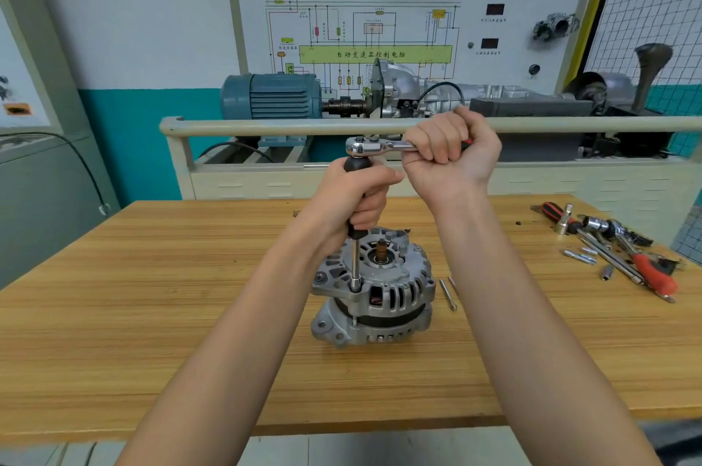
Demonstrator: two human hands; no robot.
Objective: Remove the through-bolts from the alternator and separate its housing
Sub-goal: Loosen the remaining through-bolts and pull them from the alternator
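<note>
Alternator upright mid-bench, left hand gripping driver, right hand clenching ratchet, bare wood around.

Your left hand covers most of the black driver handle. Your right hand hides the ratchet grip. The socket conceals the bolt head.

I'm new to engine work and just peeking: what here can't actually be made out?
- Bolt head on the alternator: head view, covered by the socket driver.
- Driver handle: mostly wrapped by the left hand.
- Ratchet handle: inside the right hand.
- Loose bolts: too small to read the threads.
</note>
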